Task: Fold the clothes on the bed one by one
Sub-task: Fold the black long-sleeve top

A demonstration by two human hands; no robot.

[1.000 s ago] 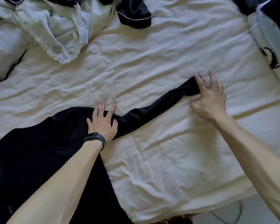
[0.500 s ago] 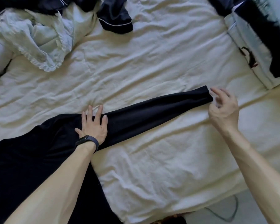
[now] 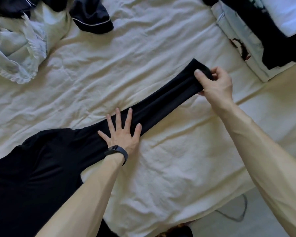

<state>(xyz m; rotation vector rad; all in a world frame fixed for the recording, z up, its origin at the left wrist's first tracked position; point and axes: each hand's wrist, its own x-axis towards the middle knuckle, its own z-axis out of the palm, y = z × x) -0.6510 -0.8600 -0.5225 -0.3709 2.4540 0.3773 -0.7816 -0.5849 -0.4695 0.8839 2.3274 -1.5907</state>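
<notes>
The bed [image 3: 161, 48] fills the view under a creased cream sheet. The task's thing in hand, a black top [image 3: 32, 177], lies on it with its body spread at 8 o'clock. A pale heap [image 3: 15, 52] with a dark piped piece [image 3: 92, 19] beside it sits crumpled at 11 o'clock, apparently unfolded. A stack [image 3: 243, 40] at 1 o'clock lies flat and squared (probably already folded, though that is a guess). From the top's shoulder the sleeve [image 3: 166, 98] runs straight out from the centre toward 1 o'clock, drawn fairly taut, with a few lengthwise creases. The left hand [image 3: 121, 132] lies flat on the sleeve's inner end, fingers spread, its grip wide and holding nothing, simply pinning the cloth to the bed. The right hand [image 3: 215, 84] has its grip closed on the cuff [image 3: 200, 67], thumb on top and fingers curled beneath, and the cuff appears slightly raised off the sheet. A dark band [image 3: 118, 152] circles the left wrist. The step looks to be straightening the sleeve before folding it in, so this garment is at an early stage and the heap waits. The next move likely calls for carrying the cuff back toward 8 o'clock across the body. The flat hand would serve as the hinge, with the cloth kept taut so the creases do not set.
</notes>
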